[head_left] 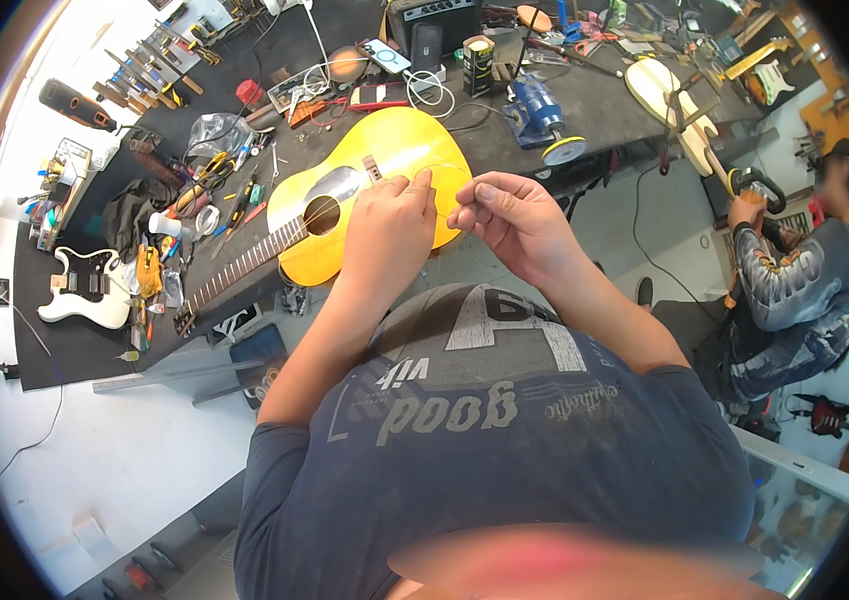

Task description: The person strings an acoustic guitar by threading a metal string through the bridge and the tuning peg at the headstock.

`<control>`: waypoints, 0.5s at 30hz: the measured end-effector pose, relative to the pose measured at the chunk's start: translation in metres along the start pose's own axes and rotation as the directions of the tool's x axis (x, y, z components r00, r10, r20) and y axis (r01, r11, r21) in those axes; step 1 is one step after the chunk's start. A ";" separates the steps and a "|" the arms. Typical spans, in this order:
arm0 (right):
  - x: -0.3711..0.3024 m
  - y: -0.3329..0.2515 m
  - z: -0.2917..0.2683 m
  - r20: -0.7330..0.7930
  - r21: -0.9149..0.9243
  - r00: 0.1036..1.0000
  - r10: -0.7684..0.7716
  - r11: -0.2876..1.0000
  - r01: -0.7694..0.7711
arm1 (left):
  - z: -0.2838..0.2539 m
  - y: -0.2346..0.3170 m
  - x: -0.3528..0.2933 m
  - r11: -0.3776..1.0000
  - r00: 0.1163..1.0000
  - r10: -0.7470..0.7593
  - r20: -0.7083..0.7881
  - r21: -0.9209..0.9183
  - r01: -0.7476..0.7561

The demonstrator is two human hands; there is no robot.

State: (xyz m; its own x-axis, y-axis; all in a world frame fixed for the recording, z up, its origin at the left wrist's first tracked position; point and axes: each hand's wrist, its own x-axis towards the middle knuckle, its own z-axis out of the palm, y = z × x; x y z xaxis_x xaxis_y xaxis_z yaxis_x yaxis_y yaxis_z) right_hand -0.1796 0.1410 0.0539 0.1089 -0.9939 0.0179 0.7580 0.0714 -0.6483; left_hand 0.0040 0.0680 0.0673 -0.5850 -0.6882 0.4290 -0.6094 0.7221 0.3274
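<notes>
A yellow acoustic guitar (400, 135) lies on the dark workbench in front of me, its neck (245, 262) running toward the lower left. My left hand (392, 220) is over the lower body beside the bridge (373, 168), with the fingers closed. A thin guitar string (445, 167) arcs from those fingers toward my right hand (520, 218). That hand is raised just off the guitar's right edge, thumb and fingertips pinched together on the string's end. A few strings cross the sound hole (322, 215); my left hand hides part of the body.
A blue motor with a yellow pad (543, 118) stands right of the guitar. Hand tools (235, 205) and a white electric guitar (95, 288) lie to the left. Phones, cables and an amplifier (435, 30) sit behind. Another person (795, 270) works on a pale guitar (685, 115) at right.
</notes>
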 end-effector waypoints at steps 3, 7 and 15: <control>0.001 0.000 -0.001 -0.045 -0.044 0.999 0.001 0.999 -0.003 | 0.005 0.000 0.003 0.996 0.985 0.084 -0.154 0.031 -0.080; 0.001 -0.004 -0.007 -0.075 -0.009 0.997 -0.008 1.000 0.008 | -0.005 -0.010 0.005 0.960 0.996 -0.064 -0.061 -0.275 0.045; 0.003 -0.005 -0.016 -0.181 -0.009 0.983 -0.017 1.000 0.015 | -0.009 -0.038 -0.003 -0.072 0.975 -0.215 0.052 -0.997 0.038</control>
State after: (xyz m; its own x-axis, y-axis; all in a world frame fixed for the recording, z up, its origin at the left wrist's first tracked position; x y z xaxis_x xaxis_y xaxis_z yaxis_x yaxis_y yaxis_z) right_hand -0.1935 0.1358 0.0453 -0.0221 -0.9937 -0.1097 0.7536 0.0555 -0.6550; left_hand 0.0336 0.0431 0.0615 -0.4674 -0.8302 0.3038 0.5550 -0.0080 0.8318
